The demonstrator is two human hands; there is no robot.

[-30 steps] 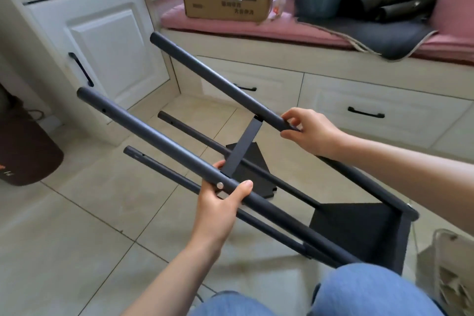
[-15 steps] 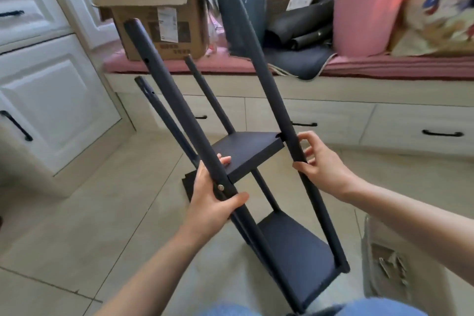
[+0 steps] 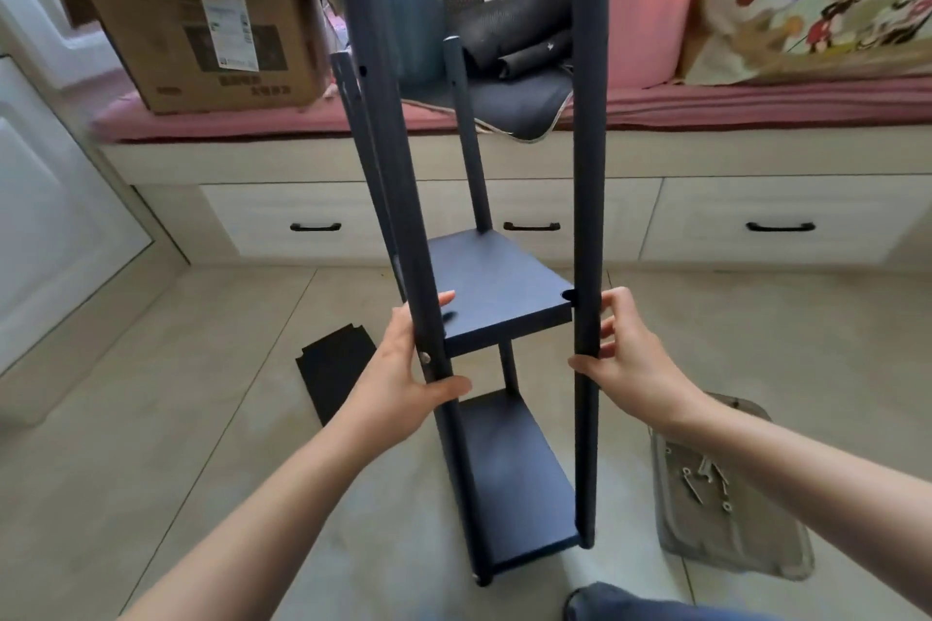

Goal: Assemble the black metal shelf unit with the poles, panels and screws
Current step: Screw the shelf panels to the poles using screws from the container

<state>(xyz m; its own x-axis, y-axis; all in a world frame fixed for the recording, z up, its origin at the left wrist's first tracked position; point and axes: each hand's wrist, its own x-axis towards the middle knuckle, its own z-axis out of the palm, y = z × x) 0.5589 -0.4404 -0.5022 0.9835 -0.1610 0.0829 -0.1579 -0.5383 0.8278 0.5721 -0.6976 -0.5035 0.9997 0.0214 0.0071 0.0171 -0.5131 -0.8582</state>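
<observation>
The black shelf unit stands upright on the tiled floor in front of me. It has several poles, a middle panel point(image 3: 499, 287) and a bottom panel point(image 3: 514, 484). My left hand point(image 3: 403, 378) grips the front left pole point(image 3: 398, 177) just below a silver screw head point(image 3: 426, 358). Around the front right pole point(image 3: 587, 197), at middle-panel height, my right hand point(image 3: 630, 368) is closed. A loose black panel point(image 3: 335, 368) lies flat on the floor to the left. Several screws point(image 3: 706, 484) lie in a grey tray point(image 3: 726, 540) at the right.
A window seat with a pink cushion point(image 3: 756, 103) and drawers point(image 3: 776, 222) runs across the back. On it sit a cardboard box point(image 3: 191, 15), a grey bin point(image 3: 408, 10) and a pink tub point(image 3: 650, 0). White cabinets point(image 3: 55, 217) line the left. My knee point(image 3: 630, 605) shows below.
The shelf unit has swung from lying tilted across my lap to standing upright on the floor. Both hands kept hold of their poles.
</observation>
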